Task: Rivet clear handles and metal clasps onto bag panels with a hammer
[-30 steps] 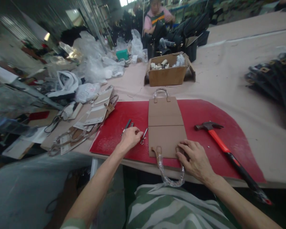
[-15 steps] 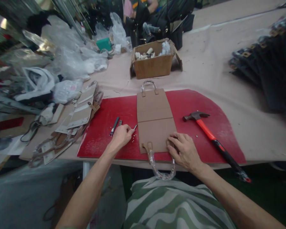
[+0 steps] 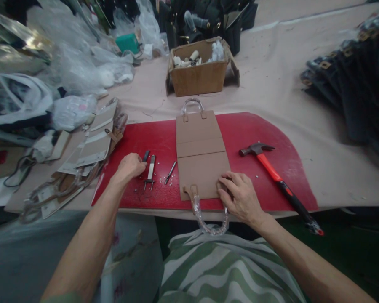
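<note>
A tan bag panel (image 3: 202,168) lies flat, a plastic-wrapped handle at each end. My right hand (image 3: 240,195) rests on its near right corner, fingers curled over the end of the near handle (image 3: 212,229). On the left, the fingers of my left hand (image 3: 131,166) are closed on a dark slim metal tool (image 3: 146,155), whose lower part is hidden. A two-pronged punch (image 3: 150,172) lies just right of that hand. Between it and the panel is a thin metal rod (image 3: 170,173), among tiny pale bits.
Under the work lies a red mat (image 3: 246,126), with a claw hammer (image 3: 271,168) at right. Beyond stands a cardboard box (image 3: 198,80) of small parts. Stacked tan panels (image 3: 94,151) and plastic bags (image 3: 78,67) crowd the left; dark bag pieces (image 3: 344,88) lie far right.
My left hand has let go of the thin rod, which now lies on the mat, and has moved left to the dark tool. My right hand stays on the panel's corner.
</note>
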{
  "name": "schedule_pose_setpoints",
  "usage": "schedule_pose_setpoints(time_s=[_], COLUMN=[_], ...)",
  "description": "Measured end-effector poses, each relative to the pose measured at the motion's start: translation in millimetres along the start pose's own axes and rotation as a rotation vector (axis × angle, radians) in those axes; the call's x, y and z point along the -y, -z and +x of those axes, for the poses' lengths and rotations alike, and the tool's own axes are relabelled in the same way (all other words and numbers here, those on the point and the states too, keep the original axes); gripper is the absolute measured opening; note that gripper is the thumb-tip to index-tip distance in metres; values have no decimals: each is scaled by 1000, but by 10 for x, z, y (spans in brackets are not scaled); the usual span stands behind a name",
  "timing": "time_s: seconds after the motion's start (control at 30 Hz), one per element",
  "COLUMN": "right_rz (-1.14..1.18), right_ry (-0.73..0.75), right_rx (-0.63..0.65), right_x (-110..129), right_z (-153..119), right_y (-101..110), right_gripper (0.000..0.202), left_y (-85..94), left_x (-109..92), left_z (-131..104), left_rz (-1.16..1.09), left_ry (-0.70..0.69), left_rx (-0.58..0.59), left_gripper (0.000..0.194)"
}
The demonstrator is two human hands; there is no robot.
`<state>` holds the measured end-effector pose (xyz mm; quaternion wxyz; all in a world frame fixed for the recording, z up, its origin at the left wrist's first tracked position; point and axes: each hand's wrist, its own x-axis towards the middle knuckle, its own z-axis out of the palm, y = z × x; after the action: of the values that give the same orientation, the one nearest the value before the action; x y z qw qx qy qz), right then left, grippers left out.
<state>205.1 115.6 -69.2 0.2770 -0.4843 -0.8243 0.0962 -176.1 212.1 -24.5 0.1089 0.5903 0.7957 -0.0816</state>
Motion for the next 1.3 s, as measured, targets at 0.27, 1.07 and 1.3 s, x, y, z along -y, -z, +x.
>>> schedule_pose_setpoints(time_s=[0.27, 1.07, 1.3], right_rz=[6, 48, 54], right_ry=[-6, -58, -51], right_rx=[-5, 24, 20], right_x=[-3, -7, -5], right_z=[6, 4, 8], right_y=[-13, -29, -19], right_gripper=[21, 23, 22], left_y=[30, -763, -780], left_x=[-193, -1218, -1236], left_z=[-503, -1355, -1363], left_rz=[-1039, -1422, -1433], left_ry=[-98, -351, -311], left_rx=[-6, -119, -148], left_gripper=[26, 23, 22])
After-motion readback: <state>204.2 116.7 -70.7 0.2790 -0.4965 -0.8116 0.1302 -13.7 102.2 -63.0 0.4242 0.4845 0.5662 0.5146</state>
